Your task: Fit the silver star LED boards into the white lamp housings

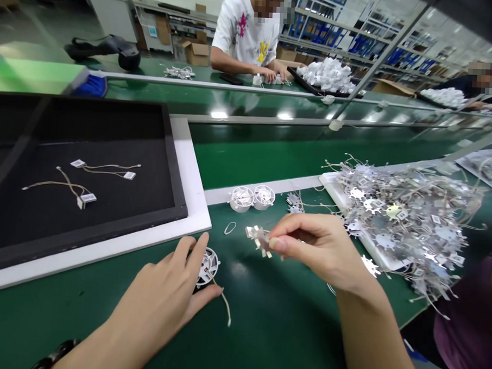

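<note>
From the head view, my left hand (171,295) lies low near the tabletop's (272,321) near edge, wrist flat and fingers curled over a round white housing (208,264). Forefinger and thumb close on its rim and hold it down on the green surface. A thin wire (225,306) trails from it toward me.

My right hand (320,245) hovers just right of it, wrist bent inward, thumb and forefinger pinching a star-shaped metal piece (259,239) by one side. I judge this piece light, thin and stiff, with pointed tabs that could bend or prick, so the flat centre or an edge between tabs is the safest hold. The housing looks like light, hard plastic, best taken by its rim.

Toward the right edge, a tangled pile (407,224) of similar wired pieces covers a white tray (331,184). Two more housings (252,198) stand farther in, and a black tray (106,222) sits to the left.
</note>
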The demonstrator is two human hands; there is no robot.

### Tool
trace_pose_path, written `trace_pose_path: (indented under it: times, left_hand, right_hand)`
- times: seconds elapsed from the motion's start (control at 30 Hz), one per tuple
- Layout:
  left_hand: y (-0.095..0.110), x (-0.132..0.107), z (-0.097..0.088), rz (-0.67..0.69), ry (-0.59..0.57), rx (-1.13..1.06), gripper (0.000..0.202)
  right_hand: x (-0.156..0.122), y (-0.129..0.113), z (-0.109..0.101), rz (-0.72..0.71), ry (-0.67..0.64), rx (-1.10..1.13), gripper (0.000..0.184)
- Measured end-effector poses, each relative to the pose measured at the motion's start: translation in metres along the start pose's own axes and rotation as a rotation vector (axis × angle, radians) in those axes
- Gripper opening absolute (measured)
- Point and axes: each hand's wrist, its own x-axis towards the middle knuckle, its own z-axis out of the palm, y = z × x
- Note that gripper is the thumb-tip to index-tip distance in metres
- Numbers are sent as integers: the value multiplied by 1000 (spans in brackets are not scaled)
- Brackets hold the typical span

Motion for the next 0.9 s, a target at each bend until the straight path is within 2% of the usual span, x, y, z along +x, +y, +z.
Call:
trace_pose_path:
  times: [0.1, 0.2, 0.3, 0.4, 0.5, 0.6, 0.67, 0.8, 0.9]
  left_hand:
    - [-9, -2, -11, 17, 108, -154, 81]
    - [-16, -4, -22, 8, 168, -496, 79]
    - [-17, -4, -31, -48, 93, -820, 76]
    - [-19, 1, -36, -65, 44, -1048, 57]
    - [-22, 6, -38, -75, -32, -1306, 43]
    - [-27, 10, -40, -96, -137, -1523, 42]
    - [-31, 9, -41, -100, -142, -1505, 45]
    - [-37, 6, -41, -10, -42, -1186, 44]
    - [-37, 4, -41, 25, -8, -1063, 40]
  right_hand:
    - [4, 8, 16, -15, -25, 200, 8]
    - [4, 12, 32, -24, -70, 300, 15]
    - [2, 13, 46, 13, -140, 376, 19]
    - [0, 14, 56, 62, -168, 398, 23]
    - [1, 16, 58, 74, -174, 401, 24]
    - [2, 17, 57, 108, -207, 429, 24]
    - [3, 17, 55, 146, -226, 408, 24]
    - [6, 13, 55, 203, -271, 214, 16]
    - [6, 9, 57, 121, -288, 40, 10]
